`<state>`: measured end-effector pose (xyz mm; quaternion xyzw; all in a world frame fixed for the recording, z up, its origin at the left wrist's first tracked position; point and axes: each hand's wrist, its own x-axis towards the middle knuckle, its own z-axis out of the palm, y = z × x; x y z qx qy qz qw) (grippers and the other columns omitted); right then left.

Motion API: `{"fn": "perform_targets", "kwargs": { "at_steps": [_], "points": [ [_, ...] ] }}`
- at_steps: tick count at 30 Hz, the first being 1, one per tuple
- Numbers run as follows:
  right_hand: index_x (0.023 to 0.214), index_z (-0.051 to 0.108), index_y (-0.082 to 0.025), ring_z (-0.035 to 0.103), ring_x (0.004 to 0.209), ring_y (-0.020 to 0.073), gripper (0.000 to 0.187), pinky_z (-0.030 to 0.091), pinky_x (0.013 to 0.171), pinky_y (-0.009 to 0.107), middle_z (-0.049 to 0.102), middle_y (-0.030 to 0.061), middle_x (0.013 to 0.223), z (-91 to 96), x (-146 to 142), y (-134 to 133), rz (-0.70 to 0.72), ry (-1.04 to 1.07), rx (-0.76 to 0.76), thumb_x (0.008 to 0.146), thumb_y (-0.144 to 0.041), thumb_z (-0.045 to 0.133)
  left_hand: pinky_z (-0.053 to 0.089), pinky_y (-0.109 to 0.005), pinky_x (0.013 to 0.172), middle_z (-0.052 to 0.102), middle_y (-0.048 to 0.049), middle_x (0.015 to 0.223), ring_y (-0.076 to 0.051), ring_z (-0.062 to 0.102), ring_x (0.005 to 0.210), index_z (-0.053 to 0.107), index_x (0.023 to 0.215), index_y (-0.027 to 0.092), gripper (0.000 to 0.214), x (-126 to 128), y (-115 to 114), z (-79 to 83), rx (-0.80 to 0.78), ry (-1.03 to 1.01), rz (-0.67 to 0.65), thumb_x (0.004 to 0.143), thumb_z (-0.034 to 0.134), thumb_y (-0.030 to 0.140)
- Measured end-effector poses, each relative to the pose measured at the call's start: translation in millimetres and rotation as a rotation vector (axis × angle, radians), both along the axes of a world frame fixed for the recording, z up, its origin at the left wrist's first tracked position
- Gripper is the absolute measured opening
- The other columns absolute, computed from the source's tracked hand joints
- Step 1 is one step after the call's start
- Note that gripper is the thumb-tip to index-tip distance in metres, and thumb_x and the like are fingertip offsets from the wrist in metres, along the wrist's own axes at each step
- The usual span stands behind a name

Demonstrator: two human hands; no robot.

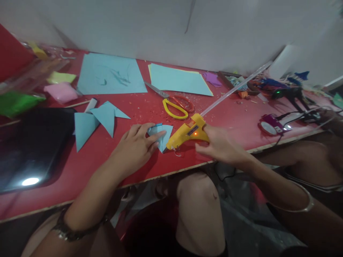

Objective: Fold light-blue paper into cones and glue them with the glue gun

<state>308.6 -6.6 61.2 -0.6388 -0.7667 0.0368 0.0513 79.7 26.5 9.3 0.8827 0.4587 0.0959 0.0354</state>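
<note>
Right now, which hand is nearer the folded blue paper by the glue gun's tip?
Left. The left hand touches the folded paper; the right hand is farther right, holding the glue gun.

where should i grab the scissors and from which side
Probably by the yellow loop and red loop, reaching from the near side and a little above. The scissors lie with their loops toward the person and their blades pointing away to the left, so that grip avoids the edges. The yellow glue gun sits close to the loops, so steer clear of it.

craft workspace: glue gun (187,132), scissors (167,97)
</note>
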Motion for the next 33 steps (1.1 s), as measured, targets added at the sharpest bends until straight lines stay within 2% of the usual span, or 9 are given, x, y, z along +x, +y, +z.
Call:
{"fn": "perform_targets", "kwargs": {
  "at_steps": [11,21,26,33],
  "points": [
    [0.084,0.055,-0.016,0.049,0.051,0.0138,0.02,0.027,0.046,0.023,0.057,0.002,0.06,2.7,0,0,0.007,-0.028,0.02,0.067,-0.025,0.051,0.043,-0.046,0.085,0.044,-0.0081,0.126,-0.029,0.042,0.11,0.044,0.127,0.034,0.041,-1,0,-1.3,0.038,-0.021,-0.019,0.087,0.036,0.028],
    [0.087,0.056,-0.016,0.05,0.053,0.0143,0.022,0.029,0.047,0.023,0.058,0.0024,0.062,2.3,1,1,-0.022,-0.034,0.047,0.068,-0.026,0.051,0.043,-0.046,0.085,0.043,-0.0084,0.127,-0.029,0.041,0.111,0.043,0.128,0.033,0.041,0,-2,2.6,0.007,0.0,-0.023,0.088,0.035,0.028],
    [0.092,0.056,-0.015,0.051,0.054,0.0141,0.026,0.029,0.047,0.022,0.059,0.0024,0.064,2.9,1,1,-0.029,-0.06,0.06,0.07,-0.026,0.05,0.042,-0.045,0.085,0.044,-0.0076,0.126,-0.028,0.042,0.11,0.045,0.126,0.034,0.04,0,1,-2.6,0.05,-0.03,-0.028,0.087,0.037,0.029],
    [0.09,0.056,-0.014,0.052,0.056,0.0146,0.024,0.03,0.049,0.023,0.059,0.0032,0.065,5.7,2,2,-0.056,-0.068,0.046,0.07,-0.025,0.048,0.039,-0.046,0.089,0.045,-0.0086,0.126,-0.027,0.042,0.11,0.044,0.127,0.032,0.04,-2,1,-8.0,0.075,-0.086,-0.058,0.088,0.035,0.031]
  ]
}}
